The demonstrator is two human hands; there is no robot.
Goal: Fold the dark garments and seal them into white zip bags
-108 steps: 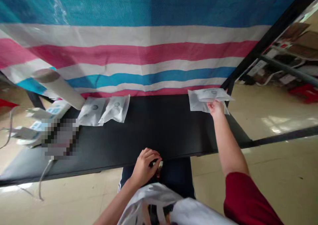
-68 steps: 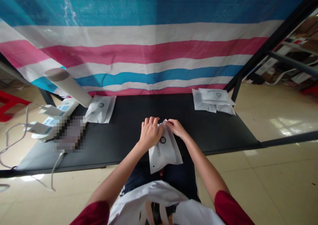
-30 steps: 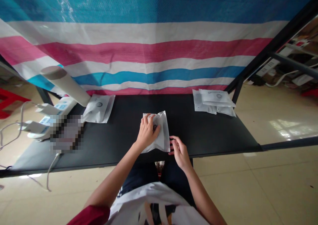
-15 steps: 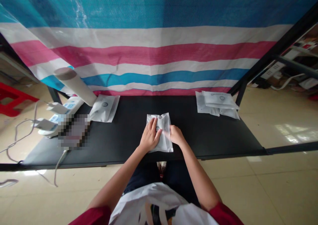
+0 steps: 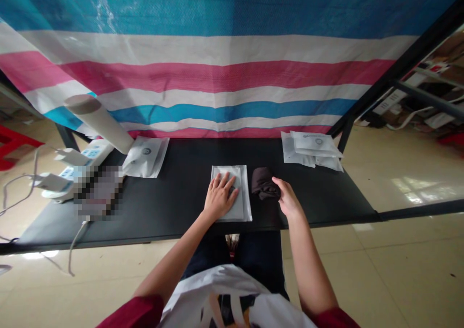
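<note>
A frosted plastic zip bag (image 5: 239,207) lies flat at the middle of the black table. My left hand (image 5: 220,197) rests on it with the fingers spread, pressing it down. To the right of the bag, a bundle of folded dark brown cloth (image 5: 264,183) is just above or on the tabletop; which one I cannot tell. My right hand (image 5: 288,197) grips the cloth's right edge between thumb and fingers. What kind of cloth article it is does not show.
Several frosted bags (image 5: 315,147) are piled at the table's back right. At the left stand a filled bag (image 5: 147,156), a white bottle (image 5: 101,125), a power strip (image 5: 78,173) with chargers, and a blurred-out phone (image 5: 97,190). A striped sheet (image 5: 217,77) hangs behind.
My right hand has moved right from the bag's edge and now holds the dark cloth bundle, which was not visible before. The bag lies flatter; my left hand stays on it.
</note>
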